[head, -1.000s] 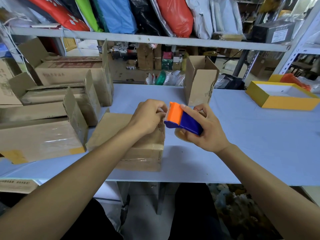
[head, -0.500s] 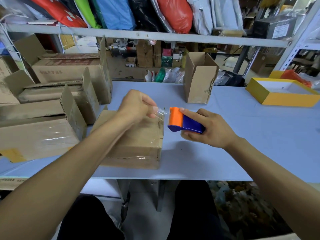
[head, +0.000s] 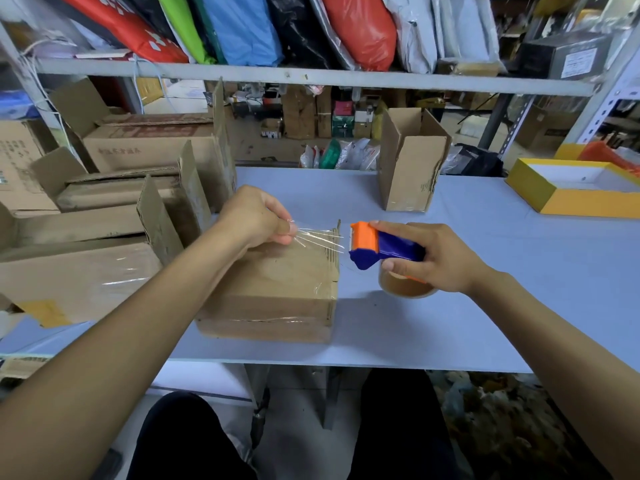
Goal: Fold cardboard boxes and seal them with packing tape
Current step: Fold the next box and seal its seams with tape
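The left hand (head: pixel 254 216) pinches the free end of a clear tape strip (head: pixel 317 239) stretched tight over the cardboard box (head: pixel 277 289). The right hand (head: pixel 424 258) grips the orange-and-blue tape dispenser (head: pixel 379 245) just off the box's right edge, its roll resting on the pale blue table (head: pixel 519 271). The box sits near the table's front edge. To its left lie several taped boxes (head: pixel 79 275) with flaps standing up. An open box (head: pixel 410 168) stands upright farther back, and a yellow tray (head: pixel 568 187) sits at the far right. Above, a metal shelf (head: pixel 311 77) carries coloured bags (head: pixel 242 29).
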